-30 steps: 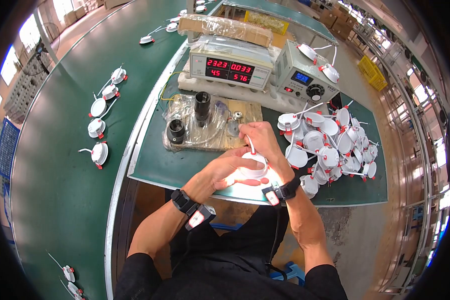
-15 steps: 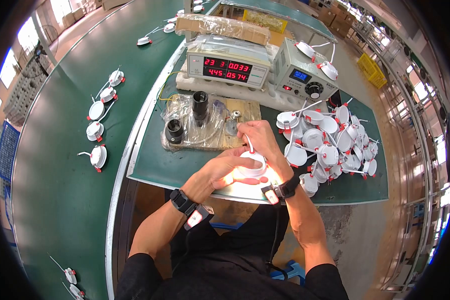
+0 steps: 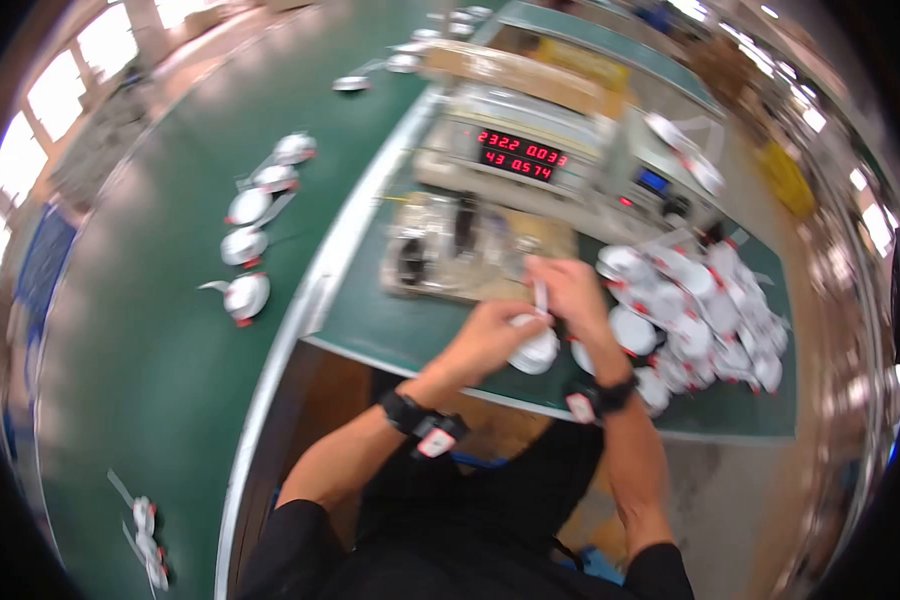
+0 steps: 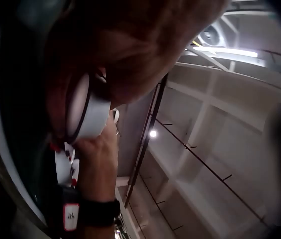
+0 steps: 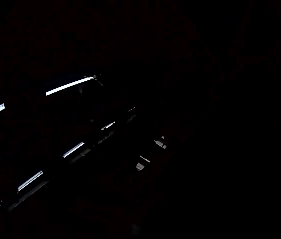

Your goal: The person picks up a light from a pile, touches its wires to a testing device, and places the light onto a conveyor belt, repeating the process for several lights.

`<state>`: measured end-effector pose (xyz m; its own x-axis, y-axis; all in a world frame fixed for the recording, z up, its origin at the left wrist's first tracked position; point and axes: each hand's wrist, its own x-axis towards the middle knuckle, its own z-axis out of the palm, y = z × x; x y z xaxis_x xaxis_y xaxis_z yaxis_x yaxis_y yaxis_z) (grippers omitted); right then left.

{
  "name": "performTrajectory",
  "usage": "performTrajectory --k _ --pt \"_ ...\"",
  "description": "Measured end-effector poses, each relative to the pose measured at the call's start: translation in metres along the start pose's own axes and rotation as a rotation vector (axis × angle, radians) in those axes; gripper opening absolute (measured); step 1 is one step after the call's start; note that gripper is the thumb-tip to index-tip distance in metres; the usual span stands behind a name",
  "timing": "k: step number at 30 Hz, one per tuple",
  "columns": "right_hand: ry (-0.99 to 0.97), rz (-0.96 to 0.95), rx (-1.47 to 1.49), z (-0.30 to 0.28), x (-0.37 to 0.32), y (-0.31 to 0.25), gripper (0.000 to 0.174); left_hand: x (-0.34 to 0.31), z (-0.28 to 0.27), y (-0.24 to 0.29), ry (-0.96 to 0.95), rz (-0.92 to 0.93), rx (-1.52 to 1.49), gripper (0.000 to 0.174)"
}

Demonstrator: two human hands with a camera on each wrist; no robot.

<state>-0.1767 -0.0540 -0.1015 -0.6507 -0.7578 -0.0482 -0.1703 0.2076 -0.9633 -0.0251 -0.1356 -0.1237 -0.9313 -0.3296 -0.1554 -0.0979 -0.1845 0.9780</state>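
Note:
In the head view, my left hand (image 3: 492, 340) grips a round white LED downlight (image 3: 534, 352) by its rim, and the lamp face looks unlit. A short white cable (image 3: 541, 295) rises from the lamp to my right hand (image 3: 572, 297), whose fingers pinch its upper end. That hand is close to the small metal fitting (image 3: 528, 245) on the wooden test board (image 3: 560, 235). From the left wrist, the downlight (image 4: 91, 117) shows edge-on between thumb and fingers, with the right hand (image 4: 99, 152) behind it. The right wrist view is almost black.
A heap of white downlights (image 3: 690, 330) with red clips lies right of the hands. Behind the board stand a power meter (image 3: 522, 155) with red digits and a grey supply box (image 3: 660, 185). More downlights (image 3: 247, 297) sit along the green belt (image 3: 170, 400) at left.
The downlight was glowing brightly and is now dark. Its cable end and both hands have drawn a little away from the fitting. The head view has swung, shifting the scene right, with blur.

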Motion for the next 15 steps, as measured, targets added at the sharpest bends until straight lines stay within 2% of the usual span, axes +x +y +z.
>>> performTrajectory --k 1,2,3,4,5,6,7,8,9,10,11,13,15 --pt "-0.014 0.069 0.039 0.004 -0.004 -0.005 0.045 -0.018 -0.009 0.007 0.086 0.143 0.09 0.032" --pt "-0.087 0.127 0.025 -0.002 -0.004 0.002 0.05 -0.045 -0.029 0.028 0.159 0.139 0.175 0.03" --pt "-0.111 0.115 0.068 0.001 -0.02 -0.016 0.046 -0.078 -0.043 0.044 0.227 0.112 0.25 0.027" --pt "-0.173 0.077 0.096 -0.001 -0.035 -0.031 0.045 -0.117 -0.067 0.052 0.384 0.211 0.415 0.028" --pt "-0.197 0.065 0.129 -0.003 -0.045 -0.038 0.043 -0.158 -0.094 0.062 0.541 0.138 0.453 0.027" --pt "-0.189 0.062 0.105 -0.001 -0.054 -0.048 0.042 -0.197 -0.127 0.05 0.694 0.186 0.463 0.026" --pt "-0.201 0.033 0.123 0.002 -0.064 -0.056 0.039 -0.239 -0.146 0.053 0.879 0.048 0.32 0.025" --pt "-0.227 0.006 0.134 0.006 -0.071 -0.063 0.037 -0.284 -0.173 0.046 1.029 -0.008 0.648 0.025" --pt "-0.25 -0.021 0.141 0.01 -0.077 -0.069 0.035 -0.33 -0.197 0.03 1.126 -0.193 0.693 0.03" --pt "-0.275 -0.03 0.148 0.016 -0.082 -0.074 0.034 -0.372 -0.208 0.021 1.189 -0.322 1.0 0.034" --pt "-0.299 -0.037 0.153 0.021 -0.086 -0.079 0.032 -0.417 -0.231 -0.017 1.297 -0.392 1.365 0.035" --pt "-0.341 -0.043 0.158 0.031 -0.087 -0.086 0.03 -0.444 -0.215 -0.007 1.392 -0.611 1.75 0.038" --pt "-0.353 -0.025 0.145 0.039 -0.087 -0.086 0.027 -0.426 -0.205 0.019 1.484 -0.65 1.62 0.036"
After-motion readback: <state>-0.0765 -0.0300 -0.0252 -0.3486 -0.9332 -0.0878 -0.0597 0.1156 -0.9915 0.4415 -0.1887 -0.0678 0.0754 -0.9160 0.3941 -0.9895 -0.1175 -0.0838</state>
